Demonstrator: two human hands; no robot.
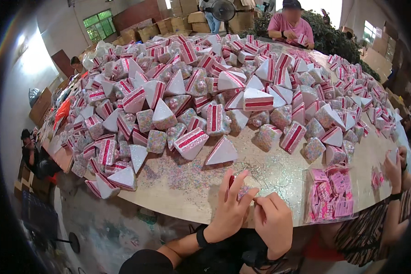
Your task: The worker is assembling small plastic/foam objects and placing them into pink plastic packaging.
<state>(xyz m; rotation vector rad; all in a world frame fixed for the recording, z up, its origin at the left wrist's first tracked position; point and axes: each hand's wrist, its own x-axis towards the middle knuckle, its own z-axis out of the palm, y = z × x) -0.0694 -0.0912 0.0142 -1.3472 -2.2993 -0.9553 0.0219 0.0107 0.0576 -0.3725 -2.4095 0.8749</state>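
Near the front edge of the table, my left hand [232, 208] is closed around a small cake-slice ornament [244, 192]. Its red stripe and sprinkled side show between the fingers, and the rest is hidden. My right hand [274, 221] is right beside it, thumb and forefinger pinched together against the ornament's near side. What that pinch holds, if anything, is too small to make out. Just beyond my hands lies a white glittery cake slice [222, 151]. Next to it is another slice with a red stripe [191, 143].
A huge heap of cake-slice ornaments [169, 86] covers the table [169, 201]. Loose sprinkles and thin wire-like bits [260, 169] lie before it. A clear bag of pink cards [332, 194] sits at the right edge. Co-workers' hands [394, 169] are at the right; a person in pink [291, 25] sits opposite.
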